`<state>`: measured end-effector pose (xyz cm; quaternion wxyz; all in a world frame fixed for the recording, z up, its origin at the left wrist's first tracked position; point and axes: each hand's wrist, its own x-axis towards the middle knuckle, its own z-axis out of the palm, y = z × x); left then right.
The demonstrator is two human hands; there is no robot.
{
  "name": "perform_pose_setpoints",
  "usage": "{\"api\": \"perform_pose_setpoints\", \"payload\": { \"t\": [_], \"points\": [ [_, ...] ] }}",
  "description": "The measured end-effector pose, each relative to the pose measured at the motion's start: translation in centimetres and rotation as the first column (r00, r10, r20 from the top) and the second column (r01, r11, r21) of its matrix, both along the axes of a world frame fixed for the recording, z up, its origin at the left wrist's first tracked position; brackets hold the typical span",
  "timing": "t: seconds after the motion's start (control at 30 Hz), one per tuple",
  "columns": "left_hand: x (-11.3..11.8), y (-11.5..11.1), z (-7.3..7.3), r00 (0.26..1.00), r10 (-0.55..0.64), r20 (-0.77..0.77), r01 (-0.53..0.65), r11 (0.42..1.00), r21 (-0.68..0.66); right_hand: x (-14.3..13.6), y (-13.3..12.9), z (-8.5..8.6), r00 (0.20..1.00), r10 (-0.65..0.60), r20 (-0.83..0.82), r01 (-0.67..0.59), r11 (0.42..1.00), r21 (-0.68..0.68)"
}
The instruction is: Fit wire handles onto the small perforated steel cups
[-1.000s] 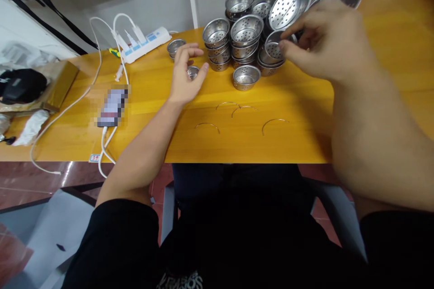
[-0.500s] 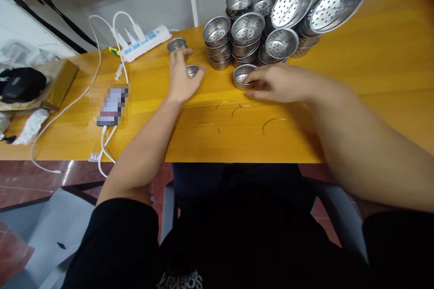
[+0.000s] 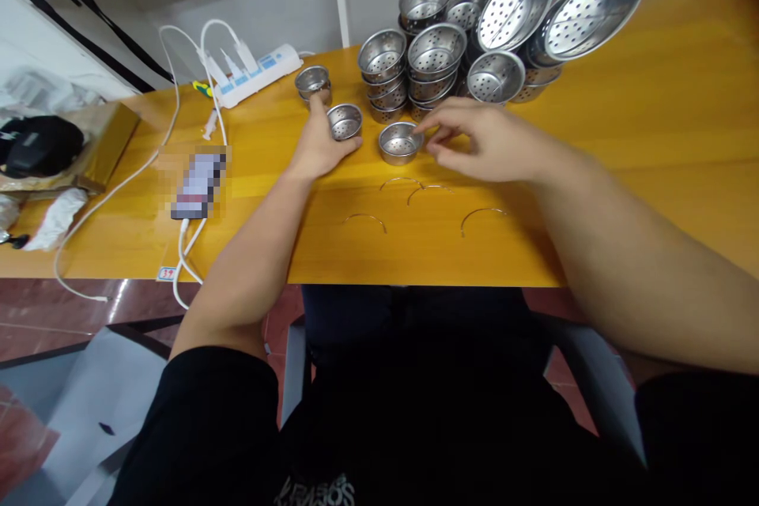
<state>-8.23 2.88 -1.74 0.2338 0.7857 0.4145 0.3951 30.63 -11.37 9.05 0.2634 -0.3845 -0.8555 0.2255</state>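
Note:
Two small perforated steel cups stand side by side on the wooden table. My left hand (image 3: 323, 138) curls round the left cup (image 3: 346, 123) from its left side, thumb along the near side and fingers partly hidden behind. At the right cup (image 3: 399, 145), my right hand (image 3: 477, 138) has its index fingertip at the rim, while the thumb stays apart from the wall. Another small pair of stacked cups (image 3: 312, 82) is just beyond my left fingers. Thin curved wires (image 3: 365, 217) lie nearer to me, below both hands.
Several stacks of perforated steel cups (image 3: 437, 51) stand at the back right, some of the larger ones (image 3: 593, 14) tilted. To the left are a power strip (image 3: 261, 76) with white cables, a phone (image 3: 200, 183), and a black case (image 3: 41, 149) on a cardboard box.
The right cup has slid left, closer to the other small cup. My right hand has moved slightly left, its fingers now mostly out of the cup. My left hand has shifted lower round its cup.

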Motion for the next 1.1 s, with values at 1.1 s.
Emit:
{"api": "perform_pose_setpoints", "payload": {
  "t": [1.1],
  "points": [
    [2.9, -2.4, 1.6, 0.999, 0.053, 0.008, -0.053, 0.997, -0.064, -0.9, -0.3, 0.0, 0.862, 0.038, 0.505, 0.088, 0.971, -0.223]
  ]
}}
